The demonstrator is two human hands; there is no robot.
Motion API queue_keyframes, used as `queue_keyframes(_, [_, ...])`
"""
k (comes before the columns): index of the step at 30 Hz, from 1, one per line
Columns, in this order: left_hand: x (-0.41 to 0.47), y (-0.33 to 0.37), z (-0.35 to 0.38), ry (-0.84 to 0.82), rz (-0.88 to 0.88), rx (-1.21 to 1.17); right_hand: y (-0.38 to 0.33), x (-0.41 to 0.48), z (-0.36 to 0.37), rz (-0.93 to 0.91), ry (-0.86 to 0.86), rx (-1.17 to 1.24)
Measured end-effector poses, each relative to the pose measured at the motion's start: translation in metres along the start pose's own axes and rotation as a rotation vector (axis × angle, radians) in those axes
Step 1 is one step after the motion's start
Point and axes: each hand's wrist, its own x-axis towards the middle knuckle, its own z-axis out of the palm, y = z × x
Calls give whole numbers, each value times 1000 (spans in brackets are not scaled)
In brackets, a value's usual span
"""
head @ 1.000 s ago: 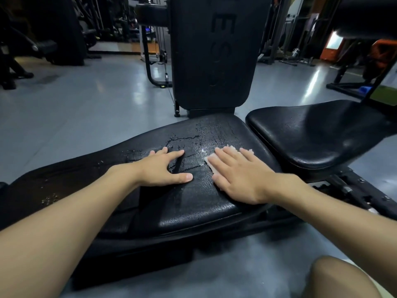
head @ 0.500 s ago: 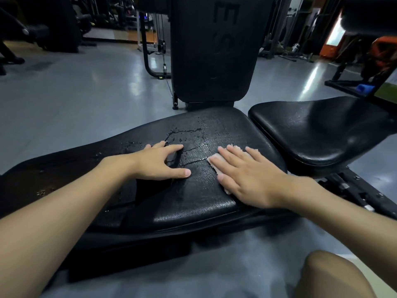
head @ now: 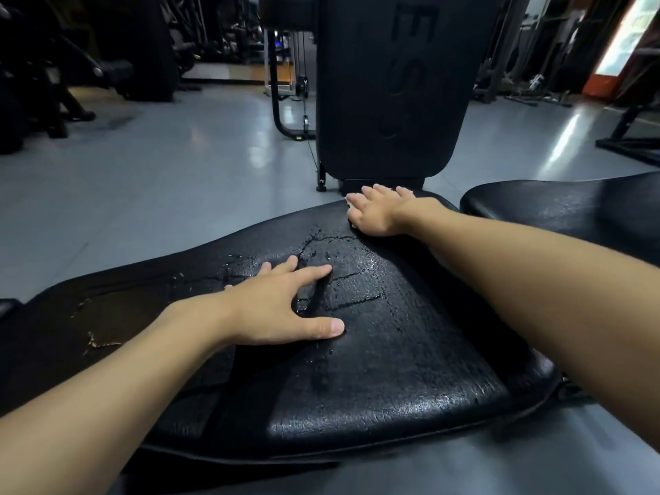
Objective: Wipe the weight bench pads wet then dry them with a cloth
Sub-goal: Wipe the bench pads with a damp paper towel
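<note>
Head view: wet-wiping stage, judging by water beads [head: 371, 260] on back pad [head: 357, 351]. Pressing right grip [head: 378, 212], fingers flat, at its far edge; cloth presumably hidden beneath. Bracing left grip [head: 278, 309], fingers spread, mid-pad. Next: needing a firm sweep across those beads.

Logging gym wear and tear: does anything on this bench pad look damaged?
Yes. The pad is cracked beside the left hand, and a patch further left has peeled away, showing brown underneath with ragged edges. Water sits along the cracks.
</note>
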Motion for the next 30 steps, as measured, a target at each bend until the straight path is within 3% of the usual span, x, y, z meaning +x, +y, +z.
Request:
queue_keyframes(8, [-4,6,1,23,-12,-8,-6,-17,10,-52,42,-4])
queue_keyframes(20, [-12,10,3,60,-36,-136,-36,-252,38,-273,156,-74])
queue_keyframes(22, [-15,17,6,164,-29,-205,-38,-272,43,-300,153,-70])
queue_keyframes(25, [-40,48,16,401,78,-185,-23,-273,35,-317,127,148])
queue_keyframes(28, [-68,95,29,590,230,-124,17,-243,26,-146,302,395])
queue_keyframes(30, [-73,125,45,615,301,-65,38,-227,25,-75,302,371])
